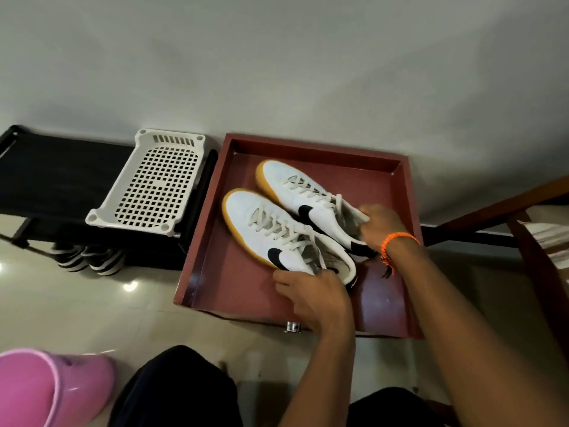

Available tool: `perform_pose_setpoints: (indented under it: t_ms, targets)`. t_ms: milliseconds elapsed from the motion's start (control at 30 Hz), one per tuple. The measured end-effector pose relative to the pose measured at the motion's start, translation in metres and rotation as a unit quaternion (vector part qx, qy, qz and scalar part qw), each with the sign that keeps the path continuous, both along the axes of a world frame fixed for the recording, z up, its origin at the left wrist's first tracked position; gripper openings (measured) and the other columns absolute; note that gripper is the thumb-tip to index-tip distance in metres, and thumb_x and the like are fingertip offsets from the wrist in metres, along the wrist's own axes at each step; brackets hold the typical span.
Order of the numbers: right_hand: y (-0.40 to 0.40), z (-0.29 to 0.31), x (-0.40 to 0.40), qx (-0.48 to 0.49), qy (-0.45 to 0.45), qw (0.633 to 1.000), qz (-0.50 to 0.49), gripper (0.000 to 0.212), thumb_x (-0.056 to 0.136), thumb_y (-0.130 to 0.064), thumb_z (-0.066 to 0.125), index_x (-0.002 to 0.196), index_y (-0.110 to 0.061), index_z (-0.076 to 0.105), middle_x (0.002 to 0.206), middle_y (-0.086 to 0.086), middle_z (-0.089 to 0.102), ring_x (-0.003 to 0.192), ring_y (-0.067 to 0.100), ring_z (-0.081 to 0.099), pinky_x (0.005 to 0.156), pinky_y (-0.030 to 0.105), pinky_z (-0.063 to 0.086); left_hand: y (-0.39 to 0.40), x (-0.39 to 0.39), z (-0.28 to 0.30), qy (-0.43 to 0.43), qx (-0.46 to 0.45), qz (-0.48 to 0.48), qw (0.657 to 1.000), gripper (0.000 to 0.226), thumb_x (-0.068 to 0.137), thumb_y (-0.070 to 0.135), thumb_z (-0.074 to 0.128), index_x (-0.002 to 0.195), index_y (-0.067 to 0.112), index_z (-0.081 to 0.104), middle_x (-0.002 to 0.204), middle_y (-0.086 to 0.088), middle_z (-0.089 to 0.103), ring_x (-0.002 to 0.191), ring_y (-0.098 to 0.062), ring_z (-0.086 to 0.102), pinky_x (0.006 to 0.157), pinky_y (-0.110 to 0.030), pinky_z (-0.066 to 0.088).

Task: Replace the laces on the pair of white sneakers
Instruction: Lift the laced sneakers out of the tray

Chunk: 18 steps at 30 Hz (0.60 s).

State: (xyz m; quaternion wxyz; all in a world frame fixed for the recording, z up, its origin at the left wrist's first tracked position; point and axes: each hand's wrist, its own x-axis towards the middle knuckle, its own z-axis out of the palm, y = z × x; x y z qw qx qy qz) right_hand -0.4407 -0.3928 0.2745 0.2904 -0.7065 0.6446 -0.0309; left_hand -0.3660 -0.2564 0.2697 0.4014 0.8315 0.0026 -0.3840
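Two white sneakers with gum soles lie side by side in a maroon drawer [215, 248] on the floor, toes toward ten o'clock. The left hand [314, 295] curls its fingers round the heel of the near sneaker [277, 232]. The right hand [385, 226] grips the far sneaker [295, 183] at its collar. A white plastic basket [154, 180] sits at nine o'clock of the drawer.

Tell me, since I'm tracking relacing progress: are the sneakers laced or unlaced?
Laced. Both sneakers show pale laces crisscrossed through their eyelets, lying in the red drawer.
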Motion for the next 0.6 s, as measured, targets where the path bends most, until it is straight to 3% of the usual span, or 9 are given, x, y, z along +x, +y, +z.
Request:
perform_pose_setpoints:
  t_ms: [67,167,233,367,467,600]
  targets:
    - [0.008,0.013,0.003,-0.021,-0.010,0.999,-0.024,0.029,0.093,0.004,0.054,0.079,-0.020,0.061,0.085,0.013,0.063,0.089,0.038,0.062,0.065,0.031,0.031,0.005,0.003,0.013,-0.032,-0.021,-0.008,0.999,0.052,0.091,0.008,0.061,0.137,0.006,0.039,0.136,-0.013,0.049,0.117,-0.047,0.059,0.090,-0.042,0.045]
    - [0.023,0.038,0.019,-0.040,-0.037,0.998,-0.022,0.032,0.093,0.008,0.051,0.093,-0.017,0.070,0.094,0.018,0.071,0.087,0.040,0.063,0.064,0.031,0.039,0.016,0.012,0.038,-0.086,-0.039,-0.022,0.995,0.059,0.089,0.009,0.065,0.142,0.009,0.040,0.134,-0.009,0.050,0.115,-0.044,0.061,0.088,-0.043,0.048]
    - [0.033,0.054,0.045,-0.024,-0.080,0.996,-0.014,0.042,0.090,0.011,0.049,0.100,-0.022,0.073,0.094,0.012,0.073,0.082,0.034,0.063,0.060,0.028,0.044,0.020,0.034,0.060,-0.109,-0.021,-0.012,0.994,0.063,0.089,0.012,0.067,0.145,0.013,0.037,0.133,-0.006,0.049,0.112,-0.043,0.064,0.083,-0.044,0.049]
    - [0.062,0.075,0.125,-0.004,-0.146,0.989,0.037,0.066,0.080,0.012,0.047,0.124,-0.029,0.075,0.109,0.004,0.078,0.102,0.029,0.071,0.087,0.040,0.058,0.046,0.104,0.084,-0.130,0.013,0.077,0.988,0.070,0.090,0.008,0.066,0.152,0.016,0.035,0.144,-0.009,0.048,0.121,-0.042,0.060,0.088,-0.042,0.048]
    - [0.095,0.079,0.195,0.029,-0.170,0.980,0.097,0.080,0.077,0.014,0.048,0.143,-0.027,0.066,0.132,0.008,0.073,0.127,0.028,0.065,0.105,0.042,0.054,0.077,0.162,0.097,-0.136,0.045,0.164,0.976,0.062,0.093,0.007,0.064,0.151,0.011,0.041,0.143,-0.019,0.054,0.123,-0.044,0.059,0.092,-0.045,0.045]
    - [0.138,0.064,0.288,0.096,-0.162,0.963,0.194,0.082,0.077,0.003,0.045,0.152,-0.026,0.057,0.136,0.018,0.065,0.131,0.037,0.059,0.113,0.045,0.047,0.121,0.230,0.094,-0.139,0.140,0.230,0.953,0.062,0.099,0.012,0.058,0.156,0.006,0.035,0.146,-0.028,0.049,0.123,-0.052,0.056,0.095,-0.052,0.043]
